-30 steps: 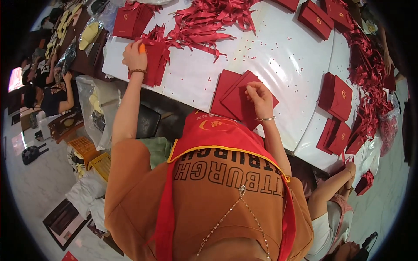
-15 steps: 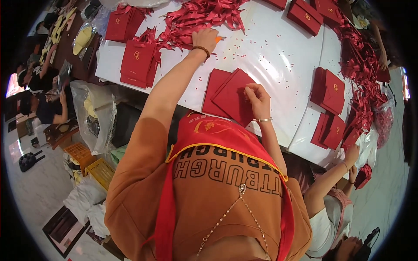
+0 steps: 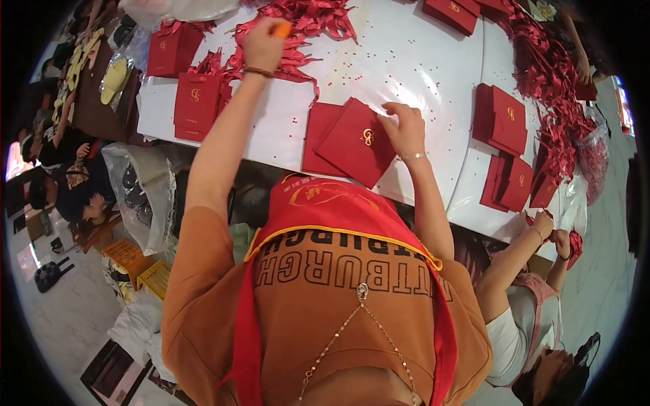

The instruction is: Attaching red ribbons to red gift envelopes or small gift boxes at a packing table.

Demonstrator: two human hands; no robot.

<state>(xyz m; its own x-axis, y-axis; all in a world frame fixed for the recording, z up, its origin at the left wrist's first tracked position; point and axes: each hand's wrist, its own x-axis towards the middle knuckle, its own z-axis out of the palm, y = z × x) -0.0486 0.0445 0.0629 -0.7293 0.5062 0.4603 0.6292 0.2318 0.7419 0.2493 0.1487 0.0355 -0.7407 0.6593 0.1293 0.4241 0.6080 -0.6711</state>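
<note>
Head camera, looking down past the wearer's orange top point(image 3: 318, 325). The landmark is a pair of fanned red bags point(image 3: 359, 145), flat and overlapping on a white desk point(image 3: 271, 135), directly in front of the wearer; the upper one shows a gold emblem. The overlap seems to leave an edge of each exposed, and lying close to the body they look easy to reach.

The right hand point(image 3: 406, 132) is beside the right edge of the fanned bags, released, fingers loosely bent and thumb near the paper, perhaps steadying it; contact cannot be made out. The left hand point(image 3: 264, 47) is beyond and left of the bags, over loose red ribbons point(image 3: 325, 24). Its fingers are bent, with an orange piece point(image 3: 282, 30) at their tips; whether that is worn or pinched, or any ribbon gripped, I cannot tell.

Left of the fanned bags is a stack of ribboned bags point(image 3: 196, 105), grouped apart, probably to keep them separate. Small red dots are scattered on the desk beyond. To the right are more red bags point(image 3: 501, 122) and another person's hands point(image 3: 542, 223). Well left and nearer the wearer, yellow crates point(image 3: 125, 257) stand above a pale marbled floor point(image 3: 51, 311).
</note>
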